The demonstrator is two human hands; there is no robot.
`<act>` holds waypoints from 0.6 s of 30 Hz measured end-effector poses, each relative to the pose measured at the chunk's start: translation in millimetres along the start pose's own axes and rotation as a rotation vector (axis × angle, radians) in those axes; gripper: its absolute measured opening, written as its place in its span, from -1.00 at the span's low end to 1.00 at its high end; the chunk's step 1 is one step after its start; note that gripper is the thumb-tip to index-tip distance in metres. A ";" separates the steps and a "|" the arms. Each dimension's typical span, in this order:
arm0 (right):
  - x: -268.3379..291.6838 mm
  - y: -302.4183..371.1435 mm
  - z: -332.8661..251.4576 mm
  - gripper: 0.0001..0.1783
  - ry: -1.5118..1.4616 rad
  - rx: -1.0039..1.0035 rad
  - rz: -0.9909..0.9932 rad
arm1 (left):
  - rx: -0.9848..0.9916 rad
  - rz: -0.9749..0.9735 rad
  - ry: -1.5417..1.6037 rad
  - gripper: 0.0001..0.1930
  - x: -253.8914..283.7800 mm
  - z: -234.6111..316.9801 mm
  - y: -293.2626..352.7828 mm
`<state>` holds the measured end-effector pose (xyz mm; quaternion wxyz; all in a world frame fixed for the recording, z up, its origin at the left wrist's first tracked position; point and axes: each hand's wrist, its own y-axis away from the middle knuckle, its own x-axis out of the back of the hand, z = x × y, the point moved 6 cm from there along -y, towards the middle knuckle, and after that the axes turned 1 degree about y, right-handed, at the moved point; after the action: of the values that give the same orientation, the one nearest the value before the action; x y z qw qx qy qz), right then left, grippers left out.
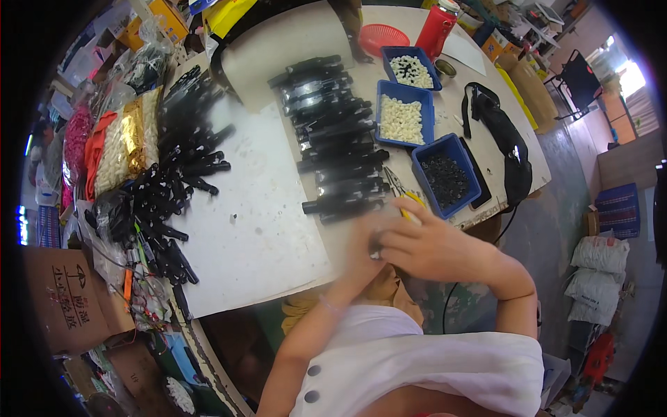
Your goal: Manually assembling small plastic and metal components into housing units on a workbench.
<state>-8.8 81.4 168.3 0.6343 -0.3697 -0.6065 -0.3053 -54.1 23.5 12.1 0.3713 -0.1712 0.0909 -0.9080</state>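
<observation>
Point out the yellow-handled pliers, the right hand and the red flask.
Yellow-handled pliers [415, 198]: head view, on a yellow handle.
Right hand [436, 243]: head view, on the back of the hand.
Red flask [436, 33]: head view, on the middle of its body.

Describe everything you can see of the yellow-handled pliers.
The pliers have slim, metal-looking jaws and yellow handles, perhaps plastic-coated. The right hand touches and partly hides the handles; the tip points forward, slightly left. They're between the row of black pieces and the blue box of black bits. Whether the jaws are open is unclear.
</observation>
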 end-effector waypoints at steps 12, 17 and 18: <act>-16.9 29.2 14.7 -0.71 -0.192 -0.181 0.193 | -0.046 0.091 0.033 -0.38 4.2 8.5 -5.5; -1.4 28.1 36.5 -0.72 -0.309 -0.202 0.321 | -0.027 0.073 0.080 -0.37 3.3 2.4 -4.2; 1.3 32.3 55.0 -0.78 -0.264 -0.250 0.343 | -0.037 0.059 0.066 -0.36 2.5 3.9 -4.7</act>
<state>-11.6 145.0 165.9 0.5415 -0.5796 -0.5698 -0.2150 -57.3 24.9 17.7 0.3916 -0.1453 0.1250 -0.8999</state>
